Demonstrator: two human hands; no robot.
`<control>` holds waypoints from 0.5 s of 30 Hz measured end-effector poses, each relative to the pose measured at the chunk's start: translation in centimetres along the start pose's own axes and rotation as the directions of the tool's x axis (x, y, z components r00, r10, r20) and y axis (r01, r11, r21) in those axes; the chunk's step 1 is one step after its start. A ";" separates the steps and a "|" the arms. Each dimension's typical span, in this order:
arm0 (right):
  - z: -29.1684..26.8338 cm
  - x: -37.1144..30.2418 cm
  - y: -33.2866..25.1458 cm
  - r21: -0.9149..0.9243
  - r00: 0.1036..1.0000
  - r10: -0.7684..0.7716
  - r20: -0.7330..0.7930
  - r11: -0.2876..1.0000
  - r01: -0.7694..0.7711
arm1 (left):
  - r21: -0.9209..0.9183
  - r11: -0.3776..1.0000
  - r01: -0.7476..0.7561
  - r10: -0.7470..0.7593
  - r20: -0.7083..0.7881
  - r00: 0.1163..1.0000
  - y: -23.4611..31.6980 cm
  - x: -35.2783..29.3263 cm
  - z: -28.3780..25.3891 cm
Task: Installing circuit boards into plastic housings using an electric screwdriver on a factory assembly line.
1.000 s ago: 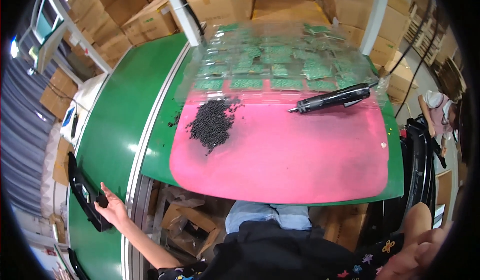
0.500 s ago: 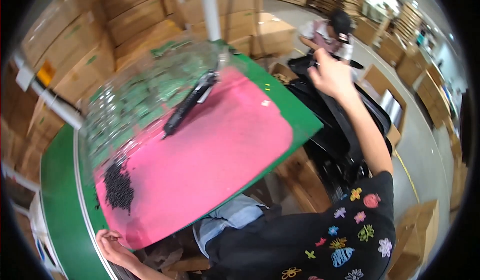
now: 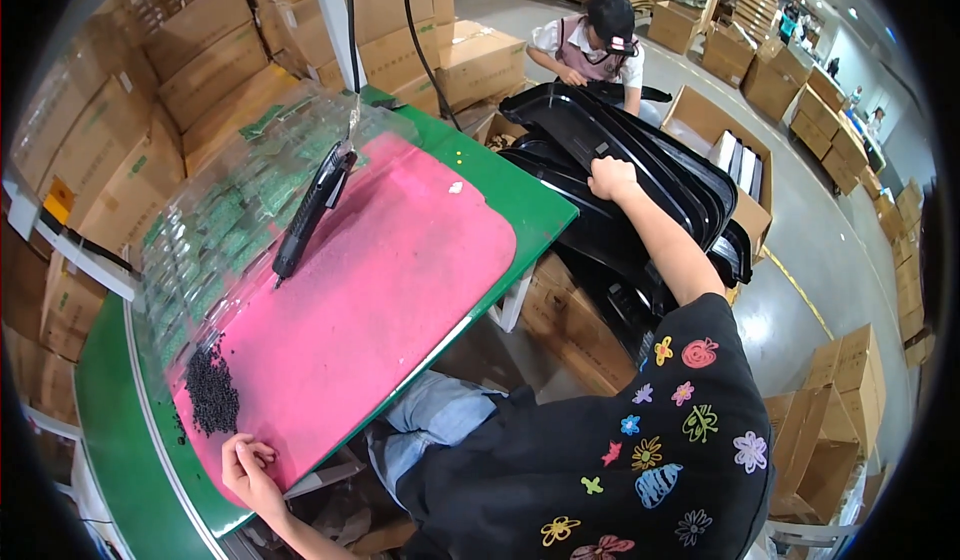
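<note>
My right hand (image 3: 612,177) is closed on the near edge of a long black plastic panel (image 3: 565,125), the top one of a stack to the right of the table. The fingertips under the edge are hidden. At the table's near left corner rests my left hand (image 3: 248,468), its fingers curled in; I cannot make out whether anything small is in them. Just beyond it lies a heap of small black pieces that look like screws (image 3: 212,392) on the pink mat (image 3: 370,290). A black electric screwdriver (image 3: 315,210) hangs tip down from a cord over the mat.
Clear plastic bags with green pieces (image 3: 215,225) cover the far left of the green table (image 3: 535,200). Stacked cartons (image 3: 205,65) stand behind. Another person (image 3: 595,45) is beyond the panels, beside an open carton (image 3: 690,110). More cartons (image 3: 830,410) stand at right.
My right hand has come down from the air onto the panel's edge and closed on it. My left hand stays by the mat's corner. The whole view has shifted.
</note>
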State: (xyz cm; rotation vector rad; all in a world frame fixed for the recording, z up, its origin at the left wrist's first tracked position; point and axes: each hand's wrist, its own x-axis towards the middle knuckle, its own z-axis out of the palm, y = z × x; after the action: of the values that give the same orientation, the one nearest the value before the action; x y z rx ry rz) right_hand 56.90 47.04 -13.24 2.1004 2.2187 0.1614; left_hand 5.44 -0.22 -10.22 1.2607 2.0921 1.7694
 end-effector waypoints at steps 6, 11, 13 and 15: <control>-0.1 -1.0 1.6 0.067 0.972 -0.068 -0.224 0.994 0.085 | -0.018 1.000 -0.013 0.013 -0.013 1.000 0.1 0.4 0.5; -6.9 -4.2 1.1 0.137 0.830 -0.200 -0.521 0.940 0.312 | -0.068 0.998 -0.014 0.015 0.008 1.000 -0.3 0.6 0.1; -10.6 -6.6 -0.5 0.150 0.734 -0.332 -0.593 0.850 0.506 | 0.067 0.996 -0.061 0.063 -0.026 0.998 0.5 0.4 0.3; -13.3 -9.5 -2.5 0.033 0.569 -0.523 -0.634 0.718 0.696 | 0.253 0.956 -0.151 0.164 -0.027 0.986 1.1 0.1 0.8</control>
State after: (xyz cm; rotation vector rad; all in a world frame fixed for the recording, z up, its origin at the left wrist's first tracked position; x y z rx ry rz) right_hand 53.25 37.17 -0.55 1.2852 3.4033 0.5343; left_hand 6.40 0.47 -9.45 1.5015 2.3638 1.6480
